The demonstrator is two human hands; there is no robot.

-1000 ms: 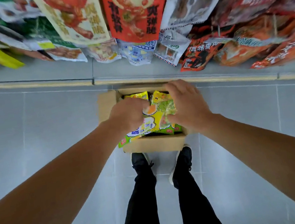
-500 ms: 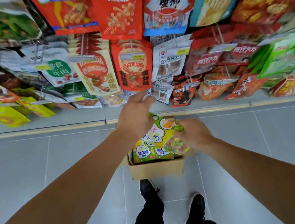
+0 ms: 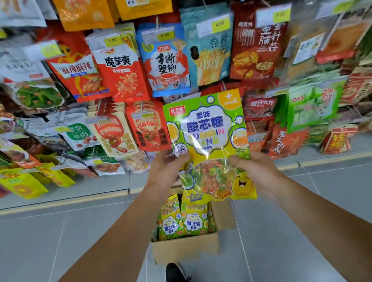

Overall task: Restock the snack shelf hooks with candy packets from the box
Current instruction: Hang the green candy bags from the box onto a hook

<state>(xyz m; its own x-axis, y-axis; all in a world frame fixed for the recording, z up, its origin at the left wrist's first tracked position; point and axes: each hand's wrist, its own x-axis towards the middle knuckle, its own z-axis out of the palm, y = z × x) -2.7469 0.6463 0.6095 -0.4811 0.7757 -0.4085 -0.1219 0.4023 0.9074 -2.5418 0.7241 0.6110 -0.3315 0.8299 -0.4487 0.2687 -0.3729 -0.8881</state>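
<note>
You've got one candy packet (image 3: 209, 146) upright, above the box (image 3: 185, 248), facing the hook wall. L hand (image 3: 166, 168) pinches its left edge, R hand (image 3: 252, 169) grips the lower right corner; prob to keep the top hole free for a hook. More packets (image 3: 183, 220) wait in the box, below the held one.

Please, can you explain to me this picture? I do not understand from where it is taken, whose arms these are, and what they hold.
There is no machine here. The camera sits on a person's head and looks forward and down, so the two bare arms are the person's own. The left hand and right hand together hold one green and yellow candy packet upright before the hanging snack packets. Below, on the grey floor, stands a cardboard box with more such packets. One black shoe shows.
</note>
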